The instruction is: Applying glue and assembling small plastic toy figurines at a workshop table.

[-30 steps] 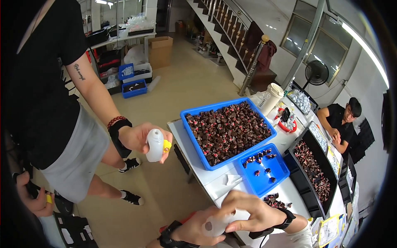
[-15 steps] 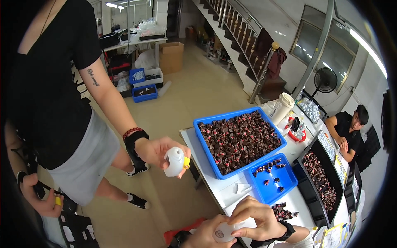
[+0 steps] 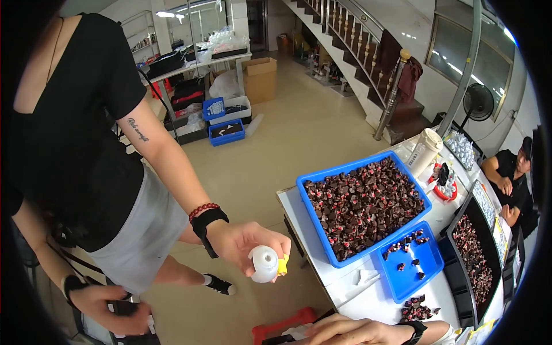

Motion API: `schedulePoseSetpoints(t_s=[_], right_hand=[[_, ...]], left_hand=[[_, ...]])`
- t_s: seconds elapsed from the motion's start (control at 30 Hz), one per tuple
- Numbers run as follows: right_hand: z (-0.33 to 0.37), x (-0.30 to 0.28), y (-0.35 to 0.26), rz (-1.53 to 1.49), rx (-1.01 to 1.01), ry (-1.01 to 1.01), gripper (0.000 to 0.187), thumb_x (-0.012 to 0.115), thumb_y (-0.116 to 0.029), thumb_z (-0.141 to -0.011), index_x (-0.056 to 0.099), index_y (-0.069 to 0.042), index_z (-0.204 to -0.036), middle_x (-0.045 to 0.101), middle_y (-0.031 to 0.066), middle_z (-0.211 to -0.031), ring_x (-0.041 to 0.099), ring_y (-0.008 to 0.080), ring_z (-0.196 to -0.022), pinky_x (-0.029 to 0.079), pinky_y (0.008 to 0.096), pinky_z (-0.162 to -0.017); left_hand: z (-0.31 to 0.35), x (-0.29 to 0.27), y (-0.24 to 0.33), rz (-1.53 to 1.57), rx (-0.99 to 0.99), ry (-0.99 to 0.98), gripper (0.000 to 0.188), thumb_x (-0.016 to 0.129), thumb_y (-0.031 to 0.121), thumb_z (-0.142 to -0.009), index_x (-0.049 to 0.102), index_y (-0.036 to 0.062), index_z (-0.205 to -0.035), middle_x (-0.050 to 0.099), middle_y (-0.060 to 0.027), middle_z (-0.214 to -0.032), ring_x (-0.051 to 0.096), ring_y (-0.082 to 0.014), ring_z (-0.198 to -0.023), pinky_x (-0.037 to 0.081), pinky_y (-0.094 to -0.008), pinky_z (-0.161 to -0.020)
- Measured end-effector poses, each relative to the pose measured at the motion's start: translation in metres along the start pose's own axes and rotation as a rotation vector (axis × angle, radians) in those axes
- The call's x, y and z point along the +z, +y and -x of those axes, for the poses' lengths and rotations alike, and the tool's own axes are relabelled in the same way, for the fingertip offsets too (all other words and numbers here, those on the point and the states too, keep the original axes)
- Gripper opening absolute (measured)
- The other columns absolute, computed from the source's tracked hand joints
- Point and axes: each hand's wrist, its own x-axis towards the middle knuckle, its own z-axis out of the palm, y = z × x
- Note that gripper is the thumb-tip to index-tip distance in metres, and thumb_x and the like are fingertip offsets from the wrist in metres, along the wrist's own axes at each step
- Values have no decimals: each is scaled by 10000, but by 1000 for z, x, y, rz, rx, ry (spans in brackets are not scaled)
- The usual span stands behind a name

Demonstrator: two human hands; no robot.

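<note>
My right hand (image 3: 359, 332) is low at the bottom edge, its fingers bent and reaching left. Their tips and whatever they hold are cut off or hidden. Of my left hand only a dark wristband (image 3: 279, 339) at the lower rim shows plainly. Facing me on the left stands a person in a black top. That person's hand (image 3: 244, 241) holds out a white rounded plastic piece (image 3: 264, 264) with a small hole, and a yellow part (image 3: 283, 264) shows beside it. The person's other hand (image 3: 112, 307) hangs blurred at the lower left.
On the white table (image 3: 339, 290) right of me stands a large blue tray (image 3: 339, 265) of small dark-brown and red pieces. Beside it are a smaller blue tray (image 3: 397, 290), a loose pile (image 3: 420, 310), a black bin (image 3: 460, 287) and a tumbler (image 3: 424, 152). A red object (image 3: 284, 326) lies low.
The view has shifted, so the table sits farther right and lower. My hands have sunk toward the bottom edge, and the white piece between them has gone from sight. The other person's hands have moved.
</note>
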Motion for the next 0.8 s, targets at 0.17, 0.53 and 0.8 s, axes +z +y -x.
schedulePoseSetpoints(t_s=[0.17, 0.53, 0.8], right_hand=[[5, -4, 14, -10, -129, 290, 220, 702, -203, -827, 595, -37, -924, 554, 113, -1026, 534, 287, -968, 427, 403, -866], [-12, -1, 26, -166, -53, 234, 315, 661, -308, -859, 686, 7, -867, 649, 108, -967, 551, 300, -1057, 427, 419, -904], [-17, 23, 26, -95, 6, 378, 561, 648, -429, -842, 557, 14, -1174, 513, 149, -1254, 426, 331, -1242, 336, 474, -1026]], left_hand=[[-77, 162, -85, -485, -33, 939, 367, 701, 114, -771, 532, 24, -1084, 569, -95, -987, 570, -196, -832, 448, -314, -694], [-96, 195, -63, -664, -132, 1129, 371, 716, 85, -726, 534, 67, -1049, 595, -89, -971, 615, -219, -866, 482, -354, -698], [-99, 208, -66, -949, -106, 1421, 655, 800, 87, -663, 434, 24, -1203, 579, -161, -1013, 613, -316, -883, 499, -364, -771]])
